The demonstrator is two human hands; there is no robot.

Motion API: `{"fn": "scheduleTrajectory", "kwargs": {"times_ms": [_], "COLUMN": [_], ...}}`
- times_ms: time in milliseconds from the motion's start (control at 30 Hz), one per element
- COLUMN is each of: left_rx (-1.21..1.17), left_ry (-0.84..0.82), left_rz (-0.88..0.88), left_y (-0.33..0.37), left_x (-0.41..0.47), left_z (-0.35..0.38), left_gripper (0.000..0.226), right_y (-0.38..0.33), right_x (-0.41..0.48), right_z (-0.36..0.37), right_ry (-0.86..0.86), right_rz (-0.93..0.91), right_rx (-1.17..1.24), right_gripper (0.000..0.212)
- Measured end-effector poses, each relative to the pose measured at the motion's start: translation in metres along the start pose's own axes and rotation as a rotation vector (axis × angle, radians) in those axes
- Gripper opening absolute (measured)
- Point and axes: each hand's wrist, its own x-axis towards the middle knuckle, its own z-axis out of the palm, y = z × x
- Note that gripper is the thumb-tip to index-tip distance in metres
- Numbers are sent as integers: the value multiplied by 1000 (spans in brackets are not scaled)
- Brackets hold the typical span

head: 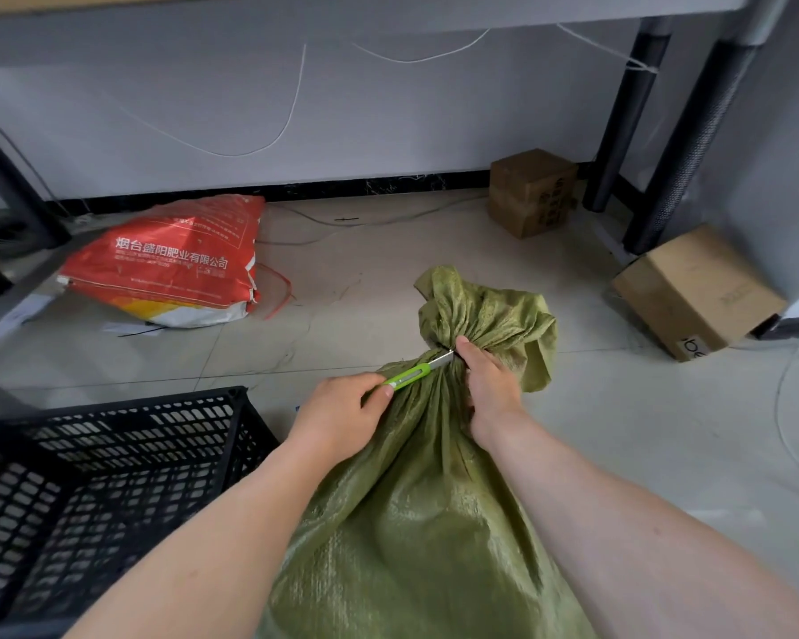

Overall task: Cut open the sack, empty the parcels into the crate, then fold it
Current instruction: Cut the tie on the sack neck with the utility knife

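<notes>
A full green woven sack (416,523) lies on the floor in front of me, its neck bunched and tied with the loose top flaring beyond the tie. My right hand (487,385) grips the gathered neck just below the tie. My left hand (342,415) holds a green utility knife (414,373), its blade tip touching the tie at the neck. A black slatted plastic crate (107,477) stands to the left of the sack; what its inside holds I cannot make out. The parcels are hidden inside the sack.
A red and white printed sack (171,262) lies at the back left. Two cardboard boxes (531,191) (695,290) sit at the back right beside black table legs (628,117). Thin cords trail along the wall and the tiled floor.
</notes>
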Motion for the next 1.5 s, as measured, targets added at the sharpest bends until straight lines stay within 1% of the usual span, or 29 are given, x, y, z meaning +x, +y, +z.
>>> {"fn": "scheduleTrajectory", "kwargs": {"times_ms": [100, 133, 167, 267, 300, 367, 467, 567, 600, 633, 700, 733, 800, 933, 967, 1000, 1067, 1133, 1233, 1367, 1433, 1500], "left_rx": [-31, -47, -69, -121, -133, -144, -141, -161, -161, -155, -122, -98, -59, 62, 90, 98, 77, 41, -12, -52, -72, -102], "left_ry": [-34, -43, -48, -44, -38, -13, 20, 24, 24, 26, 42, 54, 79, 154, 181, 201, 220, 197, 74, -56, -55, -20], "left_rz": [-20, -33, -48, -75, -72, -50, -20, -20, -23, -26, -26, -26, -36, -38, -30, -27, -34, -40, -54, -44, -31, -31], "left_y": [4, 4, 3, 0, 0, -2, -1, 1, 2, 4, 6, 6, 7, 12, 14, 16, 19, 21, 25, 26, 23, 20], "left_x": [2, 3, 4, 4, 4, 4, 3, 4, 5, 6, 9, 10, 11, 9, 8, 7, 3, 2, 4, 10, 9, 7], "left_z": [-6, -7, -8, -7, -6, -3, 0, 2, 2, 3, 5, 6, 10, 17, 19, 22, 27, 34, 39, 34, 34, 35], "left_gripper": [29, 28, 28, 28, 27, 25, 24, 23, 23, 22, 23, 24, 24, 27, 28, 28, 28, 23, 15, 16, 20, 21], "right_y": [0, -1, -2, -5, -5, -5, -6, -5, -4, -4, -5, -7, -6, -4, -5, -6, -7, -5, -1, -7, -13, -14], "right_x": [1, -2, -5, -10, -10, -8, -6, -5, -4, -5, -8, -10, -9, -11, -10, -11, -13, -11, -9, -15, -16, -15], "right_z": [-2, -1, -1, -1, -1, -2, -2, -1, -2, -2, -3, -4, -7, -5, -4, -3, -2, -2, -2, -4, -5, -5], "right_ry": [-2, -4, 5, 25, 20, 7, 14, 18, 21, 26, 33, 40, 59, 96, 102, 109, 113, 93, 69, 38, 51, 90], "right_rz": [-17, -26, -29, -51, -58, -69, -65, -64, -66, -71, -88, -92, -110, -139, -131, -124, -112, -106, -93, -68, -25, -7], "right_rx": [24, 24, 18, -23, -39, -72, -117, -111, -108, -115, -149, -162, -180, -200, -211, -225, -228, -189, -159, -159, -157, -156], "right_gripper": [102, 99, 92, 58, 54, 57, 52, 68, 70, 64, 36, 29, 34, 54, 55, 51, 40, 45, 53, 44, 42, 42]}}
